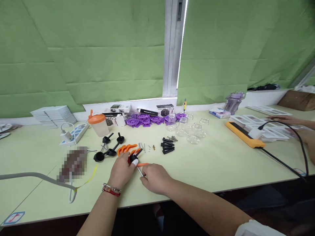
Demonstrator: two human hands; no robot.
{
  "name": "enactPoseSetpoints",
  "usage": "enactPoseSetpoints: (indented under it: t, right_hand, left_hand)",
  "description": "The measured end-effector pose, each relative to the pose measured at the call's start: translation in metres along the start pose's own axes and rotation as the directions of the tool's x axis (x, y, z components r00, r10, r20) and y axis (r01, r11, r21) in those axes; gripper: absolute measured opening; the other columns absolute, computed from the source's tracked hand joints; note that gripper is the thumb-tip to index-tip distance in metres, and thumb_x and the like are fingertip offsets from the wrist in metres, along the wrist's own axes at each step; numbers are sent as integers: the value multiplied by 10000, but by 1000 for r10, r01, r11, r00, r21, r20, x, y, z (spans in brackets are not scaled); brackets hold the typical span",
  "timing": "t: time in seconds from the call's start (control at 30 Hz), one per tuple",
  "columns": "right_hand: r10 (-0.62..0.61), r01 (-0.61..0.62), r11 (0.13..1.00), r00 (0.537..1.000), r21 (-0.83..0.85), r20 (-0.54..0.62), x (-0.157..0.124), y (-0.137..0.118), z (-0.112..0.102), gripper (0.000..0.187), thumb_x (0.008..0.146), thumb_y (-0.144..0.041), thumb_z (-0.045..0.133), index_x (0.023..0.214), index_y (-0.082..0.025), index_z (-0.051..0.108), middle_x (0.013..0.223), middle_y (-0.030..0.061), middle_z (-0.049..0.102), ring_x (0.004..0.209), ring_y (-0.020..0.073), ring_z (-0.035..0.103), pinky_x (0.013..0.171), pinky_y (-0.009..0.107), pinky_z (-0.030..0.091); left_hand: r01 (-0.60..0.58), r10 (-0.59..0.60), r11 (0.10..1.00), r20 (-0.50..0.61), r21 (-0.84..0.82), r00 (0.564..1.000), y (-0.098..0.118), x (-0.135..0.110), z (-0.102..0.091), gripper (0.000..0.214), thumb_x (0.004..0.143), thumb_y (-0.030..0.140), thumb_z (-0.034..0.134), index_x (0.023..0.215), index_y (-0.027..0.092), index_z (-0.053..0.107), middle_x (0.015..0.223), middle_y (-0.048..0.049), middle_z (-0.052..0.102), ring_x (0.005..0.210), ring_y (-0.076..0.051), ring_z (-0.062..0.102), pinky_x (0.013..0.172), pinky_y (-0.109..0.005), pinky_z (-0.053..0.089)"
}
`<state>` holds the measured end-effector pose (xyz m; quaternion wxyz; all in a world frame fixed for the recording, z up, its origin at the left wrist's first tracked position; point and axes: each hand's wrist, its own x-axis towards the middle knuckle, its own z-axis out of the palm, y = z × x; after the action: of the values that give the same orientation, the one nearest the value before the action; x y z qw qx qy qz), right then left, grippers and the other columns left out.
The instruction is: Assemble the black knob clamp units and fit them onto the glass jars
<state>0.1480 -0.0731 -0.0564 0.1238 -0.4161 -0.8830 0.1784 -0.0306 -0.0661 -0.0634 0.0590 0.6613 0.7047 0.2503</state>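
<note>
My left hand [122, 170] is closed on a black plastic part [134, 158] with a thin stem pointing up and right. My right hand [157, 178], fingers curled, grips the end of an orange handle [142, 164] that reaches toward the black part. A thin metal rod [140, 171] slants between the two hands; its ends are partly hidden. Just beyond my left hand lie more orange handles [124, 149]. To the left are several black cup-shaped parts with stems [112, 151]. Metal pins [142, 146] and tiny brass pieces [154, 147] lie behind the hands.
Black tubes [168, 146], springs [172, 138], clear plastic cups [194, 132] and purple discs [145, 119] stand farther back. An orange-lidded cup [98, 124] and power strip [77, 132] are left. Right are a yellow-black power strip [243, 135] and another person's hands [283, 119].
</note>
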Motion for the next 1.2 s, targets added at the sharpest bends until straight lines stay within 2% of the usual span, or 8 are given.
enactPoseSetpoints:
  t: [0.13,0.3,0.47,0.57,0.67,0.8,1.0,1.2]
  right_hand:
    - [58,-59,998,998,-22,-19,-6,1,4,148,801,-260,489,770,-183,611,787,42,672,690,176,592,554,269,292]
    - [138,-139,990,986,-3,-91,-13,0,11,171,827,-232,452,804,-170,610,819,58,670,700,168,587,568,269,291]
    - [185,-173,980,974,99,-128,-16,1,12,150,831,-223,465,773,-174,594,791,45,651,679,149,552,571,256,292]
    - [208,-178,966,965,186,-159,-20,5,10,130,822,-204,477,744,-178,577,747,30,624,649,135,513,564,244,290]
    - [221,-161,946,954,280,-200,-28,12,10,128,815,-182,475,710,-182,549,699,13,586,627,126,476,562,236,295]
    - [242,-127,899,942,420,-233,-39,21,10,166,829,-208,467,669,-189,512,641,-4,527,593,121,438,540,227,298]
    - [260,-72,810,933,582,-247,-47,31,12,171,836,-243,459,680,-189,504,587,-24,457,547,111,387,517,222,301]
    - [268,-59,751,937,657,-223,-47,32,12,160,830,-258,466,701,-181,522,582,-28,437,528,104,365,491,218,296]
  left_hand:
    - [-92,91,992,-8,-84,996,5,-3,0,255,806,356,519,970,189,619,907,-87,602,891,-257,565,796,-424,467]
    - [-199,192,958,-57,-206,980,9,-5,-2,255,796,333,553,1012,207,601,1071,-83,586,1025,-250,545,919,-448,429]
    - [-64,57,915,-29,-399,998,4,-7,1,368,825,403,514,1128,196,534,1105,-97,614,984,-238,592,862,-429,477]
    - [-14,-1,909,-37,-416,999,-8,-6,2,362,866,380,430,1159,192,530,1172,-106,611,1058,-236,576,926,-433,448]
    - [-44,52,947,16,-319,998,-20,-3,1,318,862,310,412,1112,210,581,1132,-93,644,1049,-242,578,938,-442,436]
    - [-89,96,986,41,-142,995,-22,-1,0,271,797,231,465,998,227,647,997,-91,681,910,-260,612,828,-435,476]
    - [75,-75,976,-8,203,997,-10,0,-7,204,771,194,426,804,238,622,791,-97,654,738,-270,616,655,-387,465]
    - [170,-187,910,8,377,982,-7,7,-7,217,789,217,398,876,210,597,827,-125,644,776,-288,636,594,-362,451]
